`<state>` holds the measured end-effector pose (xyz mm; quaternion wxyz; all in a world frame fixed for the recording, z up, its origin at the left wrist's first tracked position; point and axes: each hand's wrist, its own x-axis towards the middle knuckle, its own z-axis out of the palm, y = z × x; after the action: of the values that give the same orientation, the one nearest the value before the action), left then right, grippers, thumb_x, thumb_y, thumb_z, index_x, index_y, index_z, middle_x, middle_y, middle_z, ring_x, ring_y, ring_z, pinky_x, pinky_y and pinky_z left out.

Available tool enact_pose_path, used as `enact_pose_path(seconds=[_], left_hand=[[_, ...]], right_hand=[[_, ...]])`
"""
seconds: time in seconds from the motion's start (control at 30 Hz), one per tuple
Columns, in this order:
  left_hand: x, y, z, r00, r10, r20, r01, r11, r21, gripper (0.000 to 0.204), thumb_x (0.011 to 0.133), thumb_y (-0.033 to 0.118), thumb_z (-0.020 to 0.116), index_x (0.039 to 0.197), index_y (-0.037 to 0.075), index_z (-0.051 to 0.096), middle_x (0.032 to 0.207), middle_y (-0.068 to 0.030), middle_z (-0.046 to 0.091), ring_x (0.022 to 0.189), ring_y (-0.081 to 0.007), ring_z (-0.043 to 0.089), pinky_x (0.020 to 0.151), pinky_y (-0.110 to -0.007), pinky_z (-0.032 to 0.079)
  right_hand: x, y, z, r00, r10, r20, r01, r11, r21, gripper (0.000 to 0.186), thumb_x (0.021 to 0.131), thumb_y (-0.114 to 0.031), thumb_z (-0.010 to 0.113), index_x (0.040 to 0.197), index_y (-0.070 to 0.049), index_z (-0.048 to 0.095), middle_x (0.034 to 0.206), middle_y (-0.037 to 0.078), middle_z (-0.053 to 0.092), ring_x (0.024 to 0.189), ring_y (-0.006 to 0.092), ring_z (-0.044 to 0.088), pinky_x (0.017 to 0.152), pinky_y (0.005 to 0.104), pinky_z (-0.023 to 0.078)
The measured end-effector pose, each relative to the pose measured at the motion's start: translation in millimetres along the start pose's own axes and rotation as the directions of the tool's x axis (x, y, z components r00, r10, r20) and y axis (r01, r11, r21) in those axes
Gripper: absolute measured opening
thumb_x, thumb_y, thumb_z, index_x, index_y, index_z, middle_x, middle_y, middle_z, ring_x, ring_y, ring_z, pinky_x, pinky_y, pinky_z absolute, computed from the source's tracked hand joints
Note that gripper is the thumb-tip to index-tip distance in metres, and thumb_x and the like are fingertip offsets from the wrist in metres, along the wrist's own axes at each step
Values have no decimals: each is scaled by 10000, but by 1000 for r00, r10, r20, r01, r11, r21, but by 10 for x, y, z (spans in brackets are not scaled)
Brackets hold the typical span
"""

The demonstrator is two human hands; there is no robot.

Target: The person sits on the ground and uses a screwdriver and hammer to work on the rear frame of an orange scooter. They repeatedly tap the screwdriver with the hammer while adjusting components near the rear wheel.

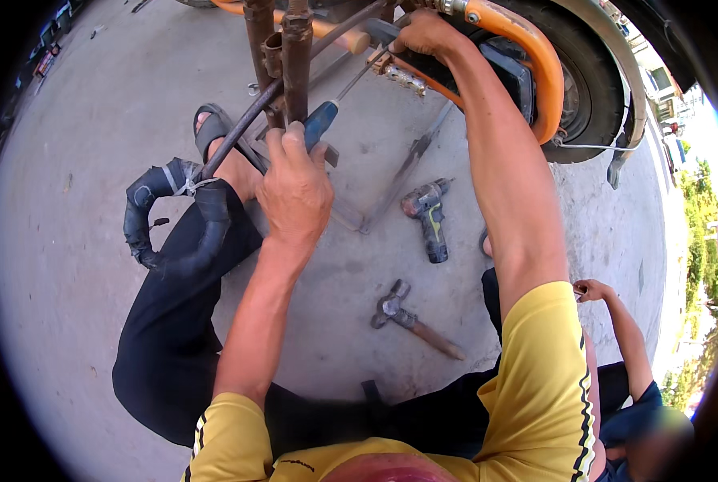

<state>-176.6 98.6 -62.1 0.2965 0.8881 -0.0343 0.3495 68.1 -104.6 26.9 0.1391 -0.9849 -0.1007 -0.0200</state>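
My left hand (296, 193) is closed around the blue handle of a screwdriver (320, 120), beside rusty brown metal tubes (297, 60). The screwdriver's thin shaft slants up and right toward my right hand (425, 34). Those right fingers are curled at a dark part beneath the vehicle's orange frame (527, 40); what they grip is partly hidden and I cannot make it out. A thin dark bar (242, 132) runs behind the tubes, down to a ring-like piece wrapped in black (174, 217) by my left knee.
On the concrete floor between my legs lie a cordless drill (431, 217) and a hammer (415, 317) with a wooden handle. A metal bar (407, 165) lies above the drill. A black tyre (584, 88) stands at the upper right. Another person's arm (628, 329) shows at the lower right.
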Motion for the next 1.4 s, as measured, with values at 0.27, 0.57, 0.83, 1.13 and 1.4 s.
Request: enact_pose_path(seconds=[0.27, 0.57, 0.83, 1.13, 1.4], left_hand=[[136, 90, -113, 940, -273, 206, 304, 942, -140, 360, 1003, 191, 672, 1215, -20, 472, 1004, -310, 671, 843, -493, 680, 697, -563, 513], [16, 62, -69, 991, -71, 113, 80, 994, -74, 339, 1033, 124, 622, 1296, -17, 460, 1106, -269, 574, 888, -435, 652, 736, -507, 502], [85, -10, -61, 900, -321, 295, 373, 917, -139, 394, 1019, 227, 643, 1257, -24, 453, 897, -284, 690, 776, -515, 674, 659, -585, 511], [44, 69, -102, 989, -114, 98, 113, 993, 11, 371, 1030, 264, 633, 1181, -14, 439, 898, -294, 687, 754, -509, 678, 660, -608, 494], [162, -15, -164, 867, -344, 361, 380, 925, -31, 419, 1069, 371, 559, 1151, -22, 441, 773, -311, 702, 736, -536, 692, 679, -638, 503]], right_hand=[[-36, -98, -106, 987, 117, 108, -127, 987, 99, 430, 694, -155, 857, 1052, 63, 763, 1069, 232, 746, 984, 315, 714, 865, 401, 559], [-69, -24, -98, 993, 79, 86, -89, 989, 118, 477, 649, -104, 823, 1042, 146, 721, 1062, 273, 726, 923, 337, 722, 847, 388, 587], [-65, -9, -81, 993, 68, 101, -75, 995, 64, 515, 649, -132, 829, 1076, 140, 733, 1088, 286, 726, 979, 372, 716, 884, 404, 571], [-14, 38, -31, 995, 20, 96, -20, 1000, 4, 496, 632, -115, 806, 1058, 128, 731, 1078, 285, 727, 1031, 382, 710, 909, 416, 551], [-272, -221, -4, 999, 39, -36, -44, 988, -148, 354, 794, -138, 727, 1094, 50, 738, 1074, 255, 741, 1015, 427, 716, 911, 492, 546]])
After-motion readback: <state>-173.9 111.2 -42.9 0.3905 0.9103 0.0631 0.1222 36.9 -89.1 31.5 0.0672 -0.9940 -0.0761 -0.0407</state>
